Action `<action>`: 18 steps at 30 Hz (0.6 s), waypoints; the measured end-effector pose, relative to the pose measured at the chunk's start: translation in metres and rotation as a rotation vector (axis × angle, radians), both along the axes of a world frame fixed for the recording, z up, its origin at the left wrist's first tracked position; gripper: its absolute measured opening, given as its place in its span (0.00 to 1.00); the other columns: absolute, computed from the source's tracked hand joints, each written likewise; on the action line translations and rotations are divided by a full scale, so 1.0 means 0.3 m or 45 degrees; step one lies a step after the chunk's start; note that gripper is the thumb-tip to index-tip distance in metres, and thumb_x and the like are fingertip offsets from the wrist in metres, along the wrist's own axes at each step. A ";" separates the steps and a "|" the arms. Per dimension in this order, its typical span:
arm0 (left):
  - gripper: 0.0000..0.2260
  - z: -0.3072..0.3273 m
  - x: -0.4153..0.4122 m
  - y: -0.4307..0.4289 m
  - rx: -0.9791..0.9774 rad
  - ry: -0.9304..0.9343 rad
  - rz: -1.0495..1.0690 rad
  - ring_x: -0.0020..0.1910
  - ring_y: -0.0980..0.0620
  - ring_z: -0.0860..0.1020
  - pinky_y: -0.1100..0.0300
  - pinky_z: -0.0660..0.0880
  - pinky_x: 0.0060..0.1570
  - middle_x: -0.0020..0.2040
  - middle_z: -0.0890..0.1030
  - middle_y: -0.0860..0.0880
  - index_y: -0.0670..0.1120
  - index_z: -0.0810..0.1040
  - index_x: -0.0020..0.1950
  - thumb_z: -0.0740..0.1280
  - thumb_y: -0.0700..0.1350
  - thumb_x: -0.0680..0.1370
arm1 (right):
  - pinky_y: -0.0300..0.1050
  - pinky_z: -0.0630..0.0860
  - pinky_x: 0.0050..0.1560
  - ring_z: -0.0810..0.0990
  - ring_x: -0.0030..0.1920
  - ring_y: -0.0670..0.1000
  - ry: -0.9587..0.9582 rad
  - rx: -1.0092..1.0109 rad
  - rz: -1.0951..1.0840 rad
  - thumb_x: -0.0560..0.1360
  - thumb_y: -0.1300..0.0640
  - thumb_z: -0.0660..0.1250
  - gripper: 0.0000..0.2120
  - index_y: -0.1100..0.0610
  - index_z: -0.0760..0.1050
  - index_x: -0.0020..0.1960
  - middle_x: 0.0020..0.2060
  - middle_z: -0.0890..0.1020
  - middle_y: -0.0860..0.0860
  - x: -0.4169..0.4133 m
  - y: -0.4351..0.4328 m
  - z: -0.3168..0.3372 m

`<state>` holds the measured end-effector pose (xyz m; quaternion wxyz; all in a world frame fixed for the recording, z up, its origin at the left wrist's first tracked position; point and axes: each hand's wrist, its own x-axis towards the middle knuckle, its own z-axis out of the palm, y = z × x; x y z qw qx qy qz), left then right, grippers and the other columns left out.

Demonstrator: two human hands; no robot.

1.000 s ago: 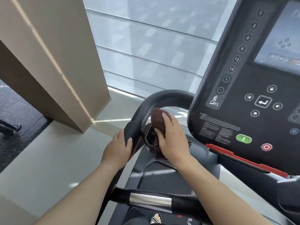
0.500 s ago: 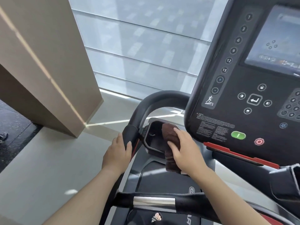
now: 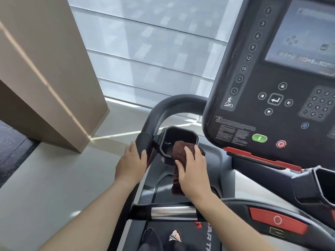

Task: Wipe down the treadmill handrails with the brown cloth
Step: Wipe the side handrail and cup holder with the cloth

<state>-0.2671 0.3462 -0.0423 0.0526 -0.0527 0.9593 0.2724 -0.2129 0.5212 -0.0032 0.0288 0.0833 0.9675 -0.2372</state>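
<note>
Slid down since a second ago: brown cloth, then bunched atop the cup holder rim, now draped over its near right corner at 5 o'clock and hanging below; lower end dangling against grey deck housing, top part pressed under right hand; fingers spread flat over fabric, clamping it to the holder edge, so much of the cloth hidden beneath palm. At 9 o'clock from cloth, left hand wrapped round the padded black handrail, thumb on the inner side, fingertips out of sight behind the bar; rail curving up and right to vanish behind console. Console cut off at top and right edges; screen glare-washed, warning print too small to read; green and red buttons near lower edge. At 6 o'clock, front crossbar with chrome sensor band, partly covered by right forearm; belt lettering below cropped. Beige column at 10 o'clock.
</note>
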 end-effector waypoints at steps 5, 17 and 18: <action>0.24 0.001 -0.001 -0.001 0.004 -0.008 -0.005 0.55 0.37 0.75 0.51 0.69 0.44 0.63 0.72 0.39 0.42 0.58 0.72 0.52 0.53 0.79 | 0.55 0.57 0.71 0.50 0.73 0.64 -0.012 0.137 -0.022 0.80 0.49 0.54 0.26 0.55 0.53 0.75 0.75 0.54 0.57 -0.019 -0.039 -0.003; 0.25 0.007 0.033 -0.028 0.088 -0.048 -0.064 0.59 0.37 0.72 0.49 0.69 0.47 0.67 0.69 0.39 0.42 0.57 0.72 0.55 0.53 0.79 | 0.44 0.57 0.71 0.63 0.69 0.54 0.200 -0.020 0.156 0.78 0.52 0.61 0.24 0.57 0.62 0.72 0.71 0.65 0.53 0.121 0.028 0.176; 0.26 0.009 0.056 -0.038 0.085 -0.055 -0.080 0.59 0.38 0.72 0.49 0.69 0.48 0.67 0.69 0.40 0.42 0.56 0.72 0.55 0.53 0.78 | 0.46 0.58 0.70 0.62 0.70 0.54 0.209 0.015 0.196 0.78 0.51 0.61 0.24 0.56 0.61 0.72 0.71 0.64 0.53 0.151 0.022 0.195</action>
